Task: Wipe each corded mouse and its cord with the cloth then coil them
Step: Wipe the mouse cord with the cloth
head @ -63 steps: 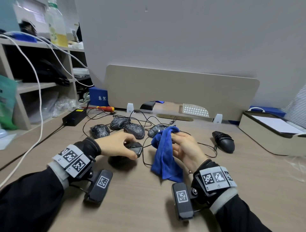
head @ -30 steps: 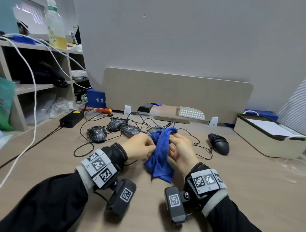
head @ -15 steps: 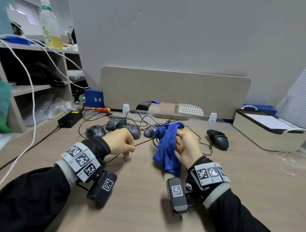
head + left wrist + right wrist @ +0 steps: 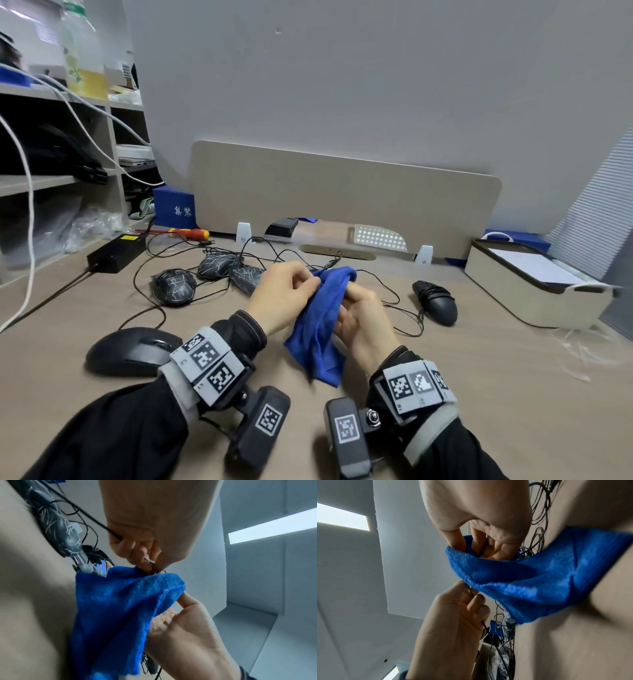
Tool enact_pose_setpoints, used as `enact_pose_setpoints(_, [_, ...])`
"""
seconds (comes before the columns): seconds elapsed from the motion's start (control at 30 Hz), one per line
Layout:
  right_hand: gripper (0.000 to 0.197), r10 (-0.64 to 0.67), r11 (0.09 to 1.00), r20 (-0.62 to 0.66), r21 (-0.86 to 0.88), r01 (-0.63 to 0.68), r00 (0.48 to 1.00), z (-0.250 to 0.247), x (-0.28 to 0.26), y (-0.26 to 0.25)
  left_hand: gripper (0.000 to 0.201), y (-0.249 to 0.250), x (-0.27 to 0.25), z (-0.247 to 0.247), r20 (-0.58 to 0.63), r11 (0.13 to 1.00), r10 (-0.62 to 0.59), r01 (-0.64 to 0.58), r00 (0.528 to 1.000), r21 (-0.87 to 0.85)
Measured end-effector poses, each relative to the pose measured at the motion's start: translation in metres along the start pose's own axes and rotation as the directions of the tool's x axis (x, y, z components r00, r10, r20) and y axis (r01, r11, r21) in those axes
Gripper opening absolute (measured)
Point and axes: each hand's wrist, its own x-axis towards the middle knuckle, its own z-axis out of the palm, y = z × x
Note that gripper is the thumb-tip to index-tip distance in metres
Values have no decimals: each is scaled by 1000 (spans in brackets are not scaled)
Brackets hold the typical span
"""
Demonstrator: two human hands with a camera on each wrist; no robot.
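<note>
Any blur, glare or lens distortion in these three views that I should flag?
Head view: sharp, evenly lit, wide-angle bending at the edges; blue cloth and both hands clear. Left wrist view: bright ceiling light glares at right, desk and near mice smeared. Right wrist view: ceiling light panel glare at left, desk soft, cord in the right hand legible.

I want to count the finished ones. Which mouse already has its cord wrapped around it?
The plain black mouse on the right of the desk, beyond the right hand. Its cord is wound round its body; the other mice's cords trail loose across the desk.
</note>
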Motion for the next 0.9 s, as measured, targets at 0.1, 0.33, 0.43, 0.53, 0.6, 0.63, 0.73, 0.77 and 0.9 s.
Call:
enact_pose_setpoints(0.1, [31, 6, 1000, 56, 17, -7, 998, 1, 2, 3, 25, -5, 1, 0, 49, 984, 50, -41, 998, -173])
enact_pose_setpoints(0.33, [33, -107, 994, 73, -27, 110, 992, 1, 1, 6, 25, -9, -2, -3, 158, 976, 118, -85, 980, -202])
enact_pose_setpoints(0.43, [27, -122, 988, 43, -91, 126, 992, -1, 2, 6, 27, -10, -4, -5, 192, 986, 121, -95, 974, -140])
enact_pose_setpoints(0.53, [40, -153, 988, -54, -37, 152, 987, -4, 4, -6, 29, -12, -4, -10, 227, 993, 122, -119, 966, -25])
enact_pose_setpoints(0.6, [59, -177, 982, -108, 45, 182, 978, -7, 6, -14, 28, -14, -3, -16, 254, 996, 76, -83, 964, 18])
enact_pose_setpoints(0.63, [64, -174, 979, -120, 83, 185, 977, -8, 7, -16, 27, -15, -2, -19, 266, 998, 48, -58, 963, 30])
enact_pose_setpoints(0.73, [54, -169, 975, -116, 123, 183, 979, -8, 8, -15, 25, -11, -4, -23, 321, 998, -24, 7, 947, 56])
enact_pose_setpoints(0.77, [51, -162, 980, -104, 104, 172, 981, -7, 8, -14, 23, -8, -5, -22, 345, 999, -36, 22, 938, 43])
enact_pose_setpoints(0.9, [56, -182, 981, -95, 48, 187, 979, -2, 2, -13, 20, -2, -6, -17, 280, 993, -41, 71, 959, -97])
